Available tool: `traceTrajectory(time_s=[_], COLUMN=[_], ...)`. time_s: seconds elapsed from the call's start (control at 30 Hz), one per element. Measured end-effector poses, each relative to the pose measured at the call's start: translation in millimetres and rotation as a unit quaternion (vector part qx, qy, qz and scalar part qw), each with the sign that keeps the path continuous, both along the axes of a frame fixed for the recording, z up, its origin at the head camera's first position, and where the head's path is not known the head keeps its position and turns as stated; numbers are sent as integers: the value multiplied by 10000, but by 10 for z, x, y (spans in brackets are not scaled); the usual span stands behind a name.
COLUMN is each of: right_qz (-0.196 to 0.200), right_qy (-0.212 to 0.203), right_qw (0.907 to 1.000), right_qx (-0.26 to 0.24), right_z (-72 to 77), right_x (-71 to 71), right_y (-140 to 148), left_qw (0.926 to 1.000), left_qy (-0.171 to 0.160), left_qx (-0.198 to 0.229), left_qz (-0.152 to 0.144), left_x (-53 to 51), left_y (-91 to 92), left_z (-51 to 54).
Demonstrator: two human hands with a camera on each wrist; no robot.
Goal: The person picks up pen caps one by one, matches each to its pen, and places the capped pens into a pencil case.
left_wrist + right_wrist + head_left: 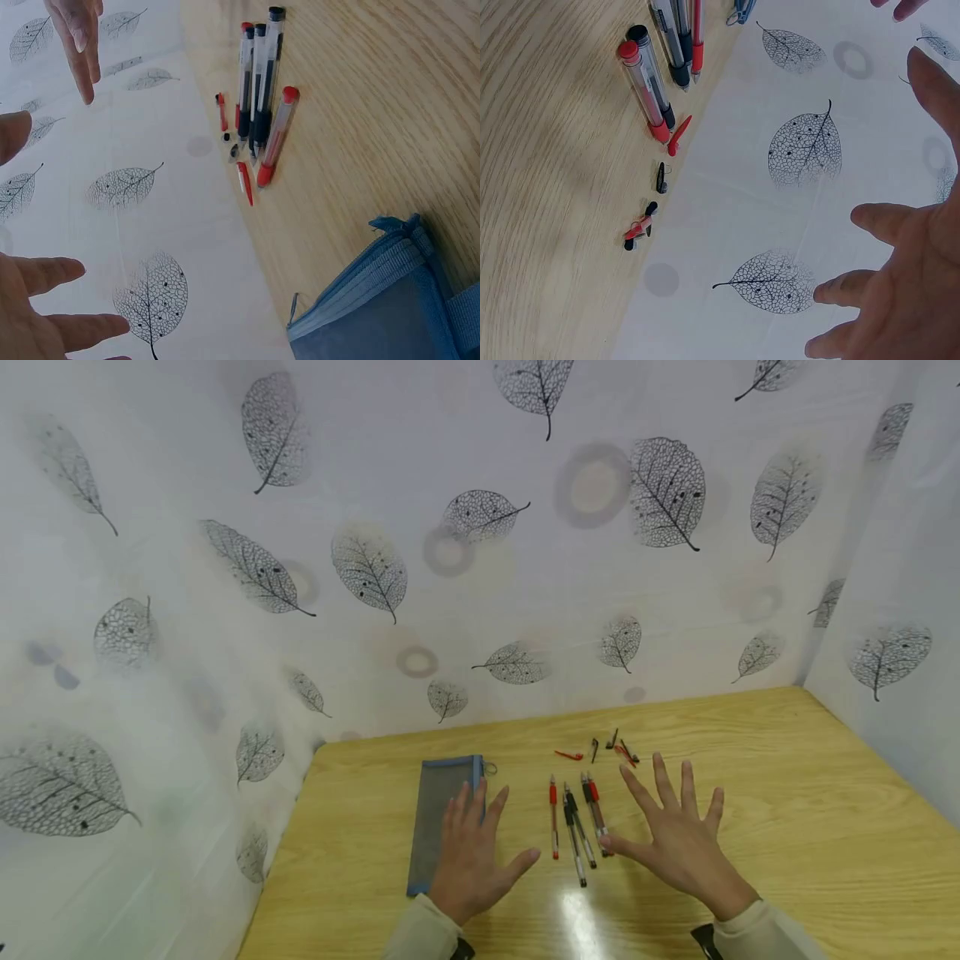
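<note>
Left grip (471, 864) and right grip (681, 847), both spread and holding nothing, hover above the tabletop (795, 827), pouch (435, 814) beneath the left, uncapped pens (572, 828) between, caps (576, 757) beyond, apparently grouped apart for easy separate reach.

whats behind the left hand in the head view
Part of the pouch, lying on the table. The left hand covers the pouch's lower right, so anything there cannot be seen.
</note>
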State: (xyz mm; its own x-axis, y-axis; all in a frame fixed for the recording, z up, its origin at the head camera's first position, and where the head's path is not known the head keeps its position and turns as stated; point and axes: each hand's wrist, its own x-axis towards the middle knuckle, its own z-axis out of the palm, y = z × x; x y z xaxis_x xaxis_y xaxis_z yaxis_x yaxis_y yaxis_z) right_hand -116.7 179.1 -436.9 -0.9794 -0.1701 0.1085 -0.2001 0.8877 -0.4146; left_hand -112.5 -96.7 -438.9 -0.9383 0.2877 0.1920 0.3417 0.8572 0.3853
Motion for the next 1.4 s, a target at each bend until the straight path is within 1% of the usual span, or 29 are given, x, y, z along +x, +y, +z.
traceTrajectory(time_s=[0.1, 0.2, 0.33, 0.4, 0.47, 0.57, 0.67, 0.77, 0.87, 1.0, 1.13, 1.23, 1.37, 1.4], right_qz=[-16, -37, -33, -11, -4, -7, -49, -111, -175, -195, -187, -197, -223, -229], right_qy=[-8, 17, 156, 282, 415, 600, 676, 632, 608, 636, 636, 579, 455, 416], right_qw=[10000, 10000, 9997, 9993, 9987, 9976, 9971, 9972, 9968, 9959, 9950, 9946, 9945, 9944], right_qx=[-34, -87, -190, -255, -291, -335, -334, -388, -488, -619, -742, -840, -921, -942], right_z=[-8, -19, -38, -50, -63, -80, -96, -115, -139, -168, -200, -233, -284, -297], right_x=[2, -9, -42, -63, -83, -121, -164, -209, -256, -330, -414, -481, -573, -599], right_y=[4, 15, 42, 55, 66, 82, 102, 126, 151, 181, 208, 229, 258, 267], left_qw=[9999, 9996, 9990, 9983, 9977, 9966, 9948, 9913, 9858, 9747, 9613, 9495, 9347, 9321], left_qy=[-43, -17, 122, 118, 24, -201, -454, -688, -975, -1428, -1872, -2192, -2525, -2587], left_qx=[124, 262, 432, 563, 678, 799, 912, 1123, 1369, 1720, 2020, 2239, 2496, 2530], left_qz=[-21, -45, -28, -7, 13, 29, 32, 0, -29, -5, 88, 148, 153, 162], left_x=[9, 4, -27, -43, -59, -81, -102, -114, -125, -155, -202, -239, -286, -297], left_y=[10, 19, 36, 48, 62, 88, 114, 135, 149, 157, 169, 189, 213, 217], left_z=[-7, -26, -62, -72, -78, -87, -103, -119, -144, -195, -235, -246, -268, -281])
